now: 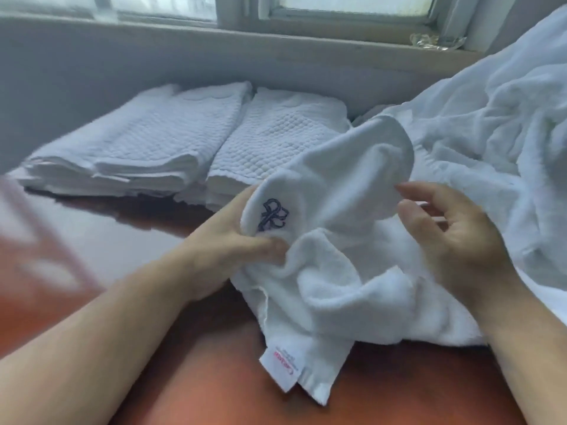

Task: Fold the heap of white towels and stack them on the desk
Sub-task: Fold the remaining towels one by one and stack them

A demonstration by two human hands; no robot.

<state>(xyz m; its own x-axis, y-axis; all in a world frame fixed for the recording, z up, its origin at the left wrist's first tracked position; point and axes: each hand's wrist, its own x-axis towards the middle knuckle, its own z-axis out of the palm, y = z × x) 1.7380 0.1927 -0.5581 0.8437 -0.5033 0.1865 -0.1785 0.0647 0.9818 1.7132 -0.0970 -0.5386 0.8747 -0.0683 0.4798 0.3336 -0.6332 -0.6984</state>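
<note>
Two stacks of folded white towels (147, 139) sit on the reddish table (101, 228). The left hand (227, 240) pinches a crumpled white towel (337, 271) beside its dark stitched emblem (271, 214). The red print on the towel's corner label (280, 368) is unreadable. The right hand (454, 237) hovers beside the towel with its fingers loose. The unfolded heap (491, 124) lies rightmost.

2 folded stacks (135, 142) (270, 139), 1 heap (491, 124), 2 hands (227, 243) (457, 240).

Room with window (352, 4), wooden desk (129, 231)

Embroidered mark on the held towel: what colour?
The mark is dark navy, almost black, on the white towel the left hand pinches; head view.
</note>
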